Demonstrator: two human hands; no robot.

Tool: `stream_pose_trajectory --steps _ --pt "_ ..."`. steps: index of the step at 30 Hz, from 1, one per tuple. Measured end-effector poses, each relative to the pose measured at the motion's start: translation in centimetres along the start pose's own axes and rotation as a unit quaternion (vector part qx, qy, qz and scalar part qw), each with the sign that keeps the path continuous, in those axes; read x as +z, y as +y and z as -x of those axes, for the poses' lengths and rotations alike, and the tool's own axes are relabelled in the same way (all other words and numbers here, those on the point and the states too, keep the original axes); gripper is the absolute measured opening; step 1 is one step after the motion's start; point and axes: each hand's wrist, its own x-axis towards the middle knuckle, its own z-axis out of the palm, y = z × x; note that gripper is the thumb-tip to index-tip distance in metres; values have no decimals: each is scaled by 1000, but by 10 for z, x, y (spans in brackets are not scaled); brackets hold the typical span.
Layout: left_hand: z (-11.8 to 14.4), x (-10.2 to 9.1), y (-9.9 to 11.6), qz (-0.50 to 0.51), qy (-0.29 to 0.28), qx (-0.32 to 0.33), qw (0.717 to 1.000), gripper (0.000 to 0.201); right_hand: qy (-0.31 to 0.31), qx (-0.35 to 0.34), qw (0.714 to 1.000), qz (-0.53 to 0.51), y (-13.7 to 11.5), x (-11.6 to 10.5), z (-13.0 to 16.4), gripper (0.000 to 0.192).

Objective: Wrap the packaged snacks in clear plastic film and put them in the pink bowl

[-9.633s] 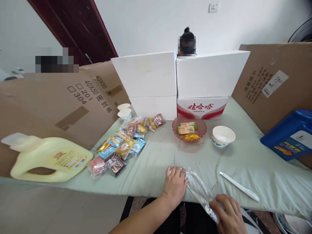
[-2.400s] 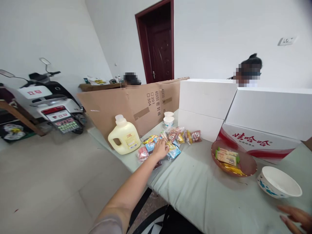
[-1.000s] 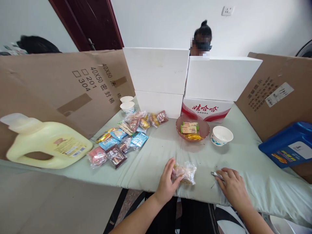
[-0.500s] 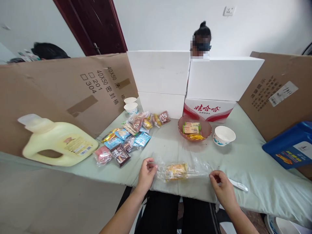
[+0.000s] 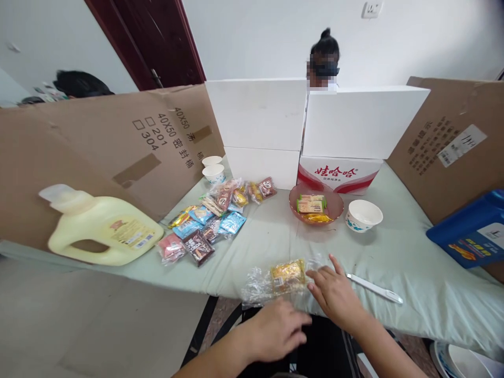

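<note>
A clear plastic bag [image 5: 258, 283] with a yellow snack packet [image 5: 287, 273] inside lies on the pale green table cover [image 5: 394, 252] near the front edge. My right hand [image 5: 334, 291] rests on the bag's right end, fingers spread, holding nothing. Just below the bag, at the table's edge, is my left hand [image 5: 275, 328], palm down and blurred, with nothing in it. A thin white pen-like tool [image 5: 374, 287] lies just right of my right hand.
Several wrapped snacks [image 5: 208, 226] lie left of centre, beside a yellow jug [image 5: 102, 233] on its side. A brown bowl [image 5: 292, 198] with snacks and a white bowl [image 5: 364, 214] stand behind. White boxes [image 5: 255, 113], cardboard sheets [image 5: 98, 147] and a blue container [image 5: 468, 231] ring the table. A person [image 5: 323, 58] sits behind the boxes.
Both hands have let go of the bag's ends, and it now lies slack. My right hand moved left onto it. My left hand dropped down and right to the table's edge.
</note>
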Motion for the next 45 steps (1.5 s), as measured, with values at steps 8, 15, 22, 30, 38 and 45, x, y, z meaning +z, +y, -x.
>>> stream_pose_trajectory --steps 8,15,22,30,38,45 --pt "-5 -10 0 3 156 -33 987 27 -97 54 993 37 -8 22 39 16" --pt "-16 23 -9 -132 119 -4 984 31 -82 64 994 19 -8 31 38 22" --pt "-18 17 -51 -192 127 -157 960 52 -25 160 987 11 4 52 42 48" --pt "-17 -1 -65 -52 176 -189 965 37 -7 161 982 102 15 51 15 49" --pt "-56 -87 -112 -17 330 -185 925 36 84 105 984 121 21 88 32 39" --pt "-197 -103 -105 -52 231 -227 945 47 137 88 984 75 24 91 33 37"
